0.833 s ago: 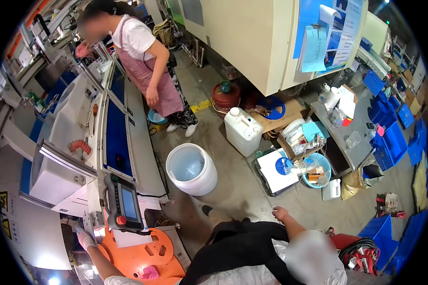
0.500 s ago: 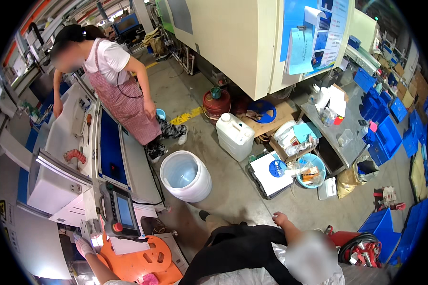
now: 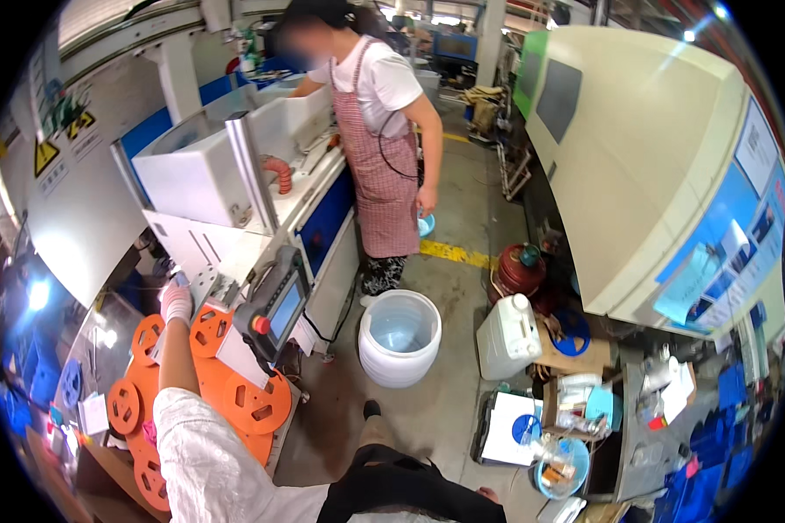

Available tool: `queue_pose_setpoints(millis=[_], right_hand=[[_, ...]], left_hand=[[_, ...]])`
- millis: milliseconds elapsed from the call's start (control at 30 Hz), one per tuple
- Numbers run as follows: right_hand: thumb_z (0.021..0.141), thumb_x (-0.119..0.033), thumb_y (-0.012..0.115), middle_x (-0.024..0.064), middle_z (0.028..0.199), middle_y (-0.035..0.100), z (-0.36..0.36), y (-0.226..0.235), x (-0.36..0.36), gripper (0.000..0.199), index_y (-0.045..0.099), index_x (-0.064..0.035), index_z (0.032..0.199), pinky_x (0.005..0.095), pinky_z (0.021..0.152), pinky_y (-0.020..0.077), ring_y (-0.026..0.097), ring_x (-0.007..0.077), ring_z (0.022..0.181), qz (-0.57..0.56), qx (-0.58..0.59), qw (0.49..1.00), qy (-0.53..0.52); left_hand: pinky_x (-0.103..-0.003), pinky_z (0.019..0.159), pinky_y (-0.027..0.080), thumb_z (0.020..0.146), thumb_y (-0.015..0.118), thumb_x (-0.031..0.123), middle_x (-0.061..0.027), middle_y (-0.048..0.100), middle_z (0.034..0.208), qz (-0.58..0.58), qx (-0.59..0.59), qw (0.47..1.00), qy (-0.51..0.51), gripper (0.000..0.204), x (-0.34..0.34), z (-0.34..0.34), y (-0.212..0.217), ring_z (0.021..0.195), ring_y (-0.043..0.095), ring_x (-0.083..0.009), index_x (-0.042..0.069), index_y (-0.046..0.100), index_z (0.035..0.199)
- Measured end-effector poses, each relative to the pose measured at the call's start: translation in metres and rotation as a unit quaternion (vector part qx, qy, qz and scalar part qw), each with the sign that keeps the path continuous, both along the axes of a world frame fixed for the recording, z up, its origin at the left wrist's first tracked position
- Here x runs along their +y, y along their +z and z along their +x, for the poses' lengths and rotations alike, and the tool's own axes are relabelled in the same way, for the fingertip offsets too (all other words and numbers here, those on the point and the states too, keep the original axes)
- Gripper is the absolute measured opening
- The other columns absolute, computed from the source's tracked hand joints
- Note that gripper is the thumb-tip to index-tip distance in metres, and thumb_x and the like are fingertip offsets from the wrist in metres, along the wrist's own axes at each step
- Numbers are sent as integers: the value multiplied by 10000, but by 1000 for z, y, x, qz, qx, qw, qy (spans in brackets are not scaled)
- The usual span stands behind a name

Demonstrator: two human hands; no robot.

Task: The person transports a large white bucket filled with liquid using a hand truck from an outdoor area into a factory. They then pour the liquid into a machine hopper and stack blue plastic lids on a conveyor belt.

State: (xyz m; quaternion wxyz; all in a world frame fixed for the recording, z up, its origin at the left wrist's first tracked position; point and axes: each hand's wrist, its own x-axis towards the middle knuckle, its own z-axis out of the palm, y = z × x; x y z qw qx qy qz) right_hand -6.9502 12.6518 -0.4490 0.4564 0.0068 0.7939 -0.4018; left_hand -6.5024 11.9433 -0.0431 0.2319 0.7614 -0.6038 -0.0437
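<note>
My left hand, in a pale glove, reaches to the near end of the white machine. It is nearest a small grey metal block, and its fingers are too unclear to tell what they touch. Below that arm are orange reels with cut-out slots. A control panel with a screen and a red knob hangs to the right of them. Only a sliver of my right hand shows low beside my dark apron, its fingers hidden.
A co-worker in a checked apron leans over the machine's far tank. A white barrel stands on the floor ahead. Right of it are a white jerrycan, a red canister, a blue basin of odds and ends, and a beige machine.
My view has swung left, so the machine and orange reels show more fully. My left arm is stretched farther forward in view. My right hand has dropped almost out of sight.
</note>
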Motion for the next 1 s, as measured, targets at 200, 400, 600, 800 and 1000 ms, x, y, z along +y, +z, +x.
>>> queue_pose_setpoints(millis=[200,400,600,800,1000], right_hand=[[756,-263,586,65,872,661,-23,-112,22,370,571,-82,1078,291,788,495,627,197,872,80,-30,996,-16],[764,-312,561,60,919,655,-40,-110,11,332,610,-120,1030,308,849,471,615,206,926,64,274,841,462],[773,-340,541,34,986,639,-42,-122,3,327,622,-127,1007,294,863,459,589,206,979,97,61,973,198],[770,-334,535,69,997,632,-50,-173,18,331,622,-134,1020,279,868,450,604,191,944,55,211,878,427],[781,-265,554,93,919,643,-30,-153,-4,332,586,-92,1062,252,757,492,639,198,817,62,99,969,218]], left_hand=[[-417,918,381,901,248,482,-224,535,1150,38,0,999,-1,575,-5,-5,2,1097,493,-349,48,505,1177],[-415,911,392,901,262,480,-207,548,1141,20,-40,999,9,557,2,6,3,1079,510,-344,59,503,1175],[-428,899,407,894,288,475,-192,556,1140,53,-19,998,27,530,24,-26,28,1068,525,-335,89,483,1200],[-428,889,412,887,305,477,-189,560,1139,46,4,999,19,534,23,-33,32,1063,528,-338,94,471,1219],[-399,896,397,888,333,454,-186,536,1169,40,8,999,14,481,13,-31,21,1080,502,-342,128,504,1199]])
